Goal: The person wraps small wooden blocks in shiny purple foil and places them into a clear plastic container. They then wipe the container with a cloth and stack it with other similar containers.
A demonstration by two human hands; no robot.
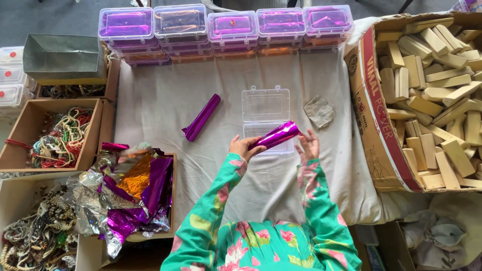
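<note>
Both arms are reaching forward over the cloth-covered surface (165, 105). The left hand (243, 147) is gripping the lower end of a purple foil-wrapped block (277, 135), whose long axis is pointing toward two o'clock above the open clear plastic box (266, 113). The right hand (309, 144) is hovering open at the block's four o'clock, just beside its upper end.

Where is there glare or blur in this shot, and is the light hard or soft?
Head view: the light is soft and even, with only faint shadows on the white cloth; glare streaks run along the shiny purple foil-wrapped block in the left hand, and on the purple-filled clear plastic boxes at the back; the right hand looks slightly motion-blurred; the edges bow a little.
</note>
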